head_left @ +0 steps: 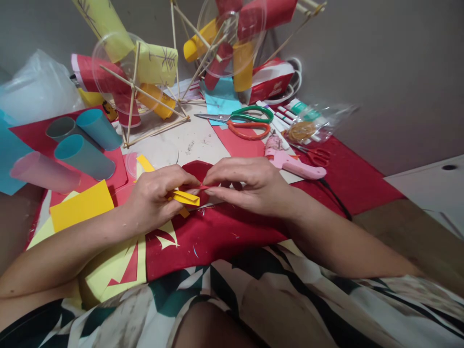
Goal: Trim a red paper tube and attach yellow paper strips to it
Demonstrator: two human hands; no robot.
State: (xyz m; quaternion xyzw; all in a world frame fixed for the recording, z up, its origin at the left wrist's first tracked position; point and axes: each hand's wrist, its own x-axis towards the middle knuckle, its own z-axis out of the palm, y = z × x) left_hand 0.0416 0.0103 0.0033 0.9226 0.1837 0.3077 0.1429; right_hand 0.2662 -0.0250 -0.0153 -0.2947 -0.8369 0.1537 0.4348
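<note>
My left hand (154, 193) and my right hand (250, 181) meet near the middle of the table. Between their fingertips they pinch a piece of red paper (197, 169), part of it hidden behind the fingers. A folded yellow paper strip (186, 197) sticks out from the closed fingers of my left hand, and another yellow strip end (145, 163) shows behind that hand. To the right of my right hand lies a pink glue gun (297, 163) with a black cord. Scissors with green and orange handles (250, 121) rest beyond both hands.
Stick-framed pinwheels of rolled paper, a left one (134, 87) and a right one (232, 43), stand at the back. Several cups (85, 157) are on the left, near a yellow sheet (82, 207). Markers (286, 116) and a bag of rubber bands (302, 131) lie back right.
</note>
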